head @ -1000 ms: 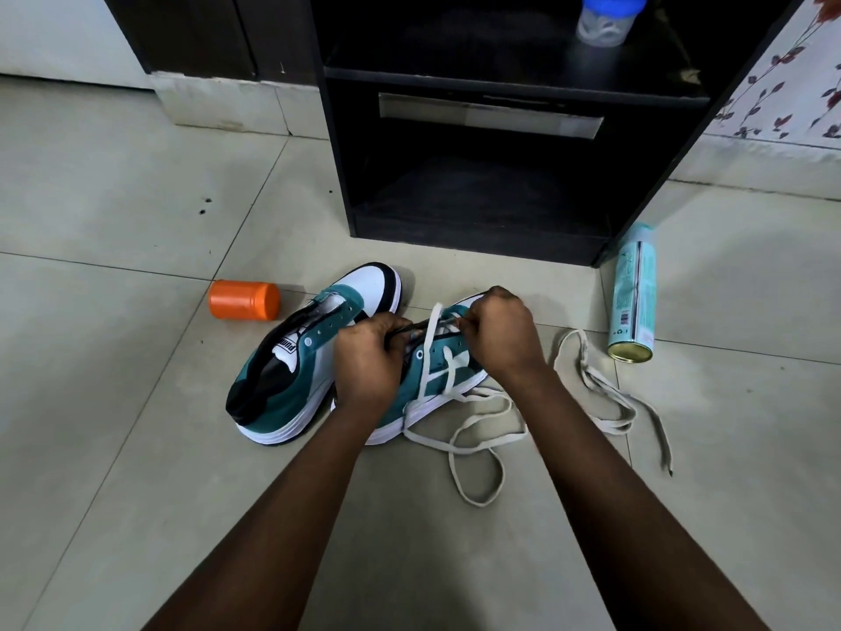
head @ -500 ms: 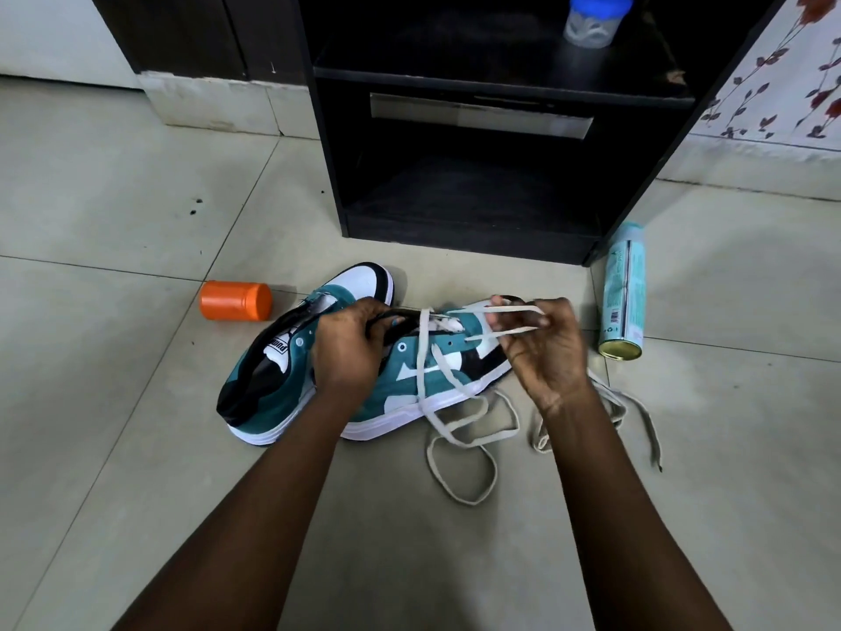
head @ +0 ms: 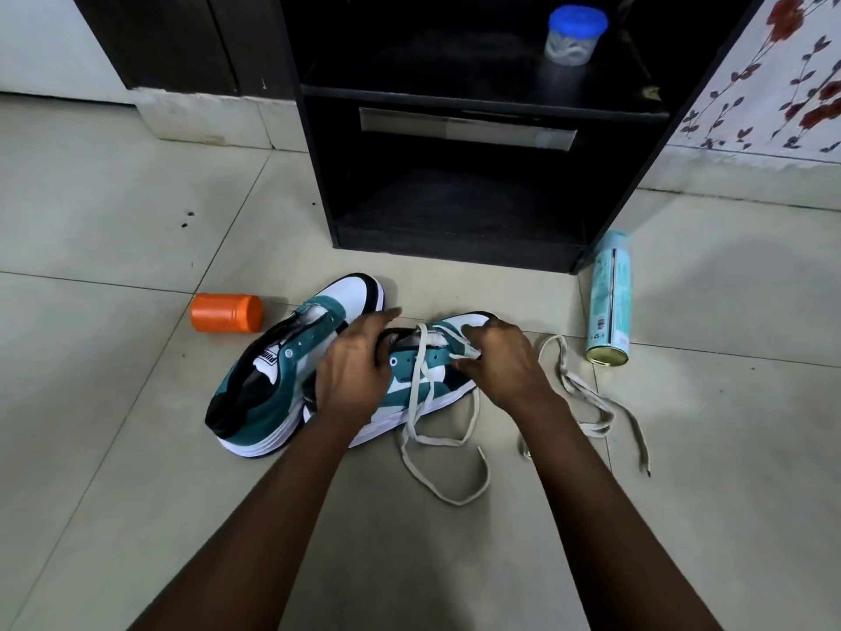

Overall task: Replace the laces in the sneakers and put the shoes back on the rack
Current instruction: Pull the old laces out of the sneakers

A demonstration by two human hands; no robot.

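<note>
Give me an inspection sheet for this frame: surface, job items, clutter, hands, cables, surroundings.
Surface: tiled floor, dark specks.
Job items: left sneaker unlaced; right sneaker partly laced, lace trailing; spare lace loose on floor; rack open.
Clutter: orange jar and spray can, both lying down.
Hands: left hand steadies right sneaker; right hand pinches lace.
Cables: nothing seen.
Surroundings: blue-lid jar on rack; floral wall.

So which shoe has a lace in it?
The right-hand shoe, under both hands, has a white lace threaded through it. The left-hand shoe shows bare eyelets.
</note>
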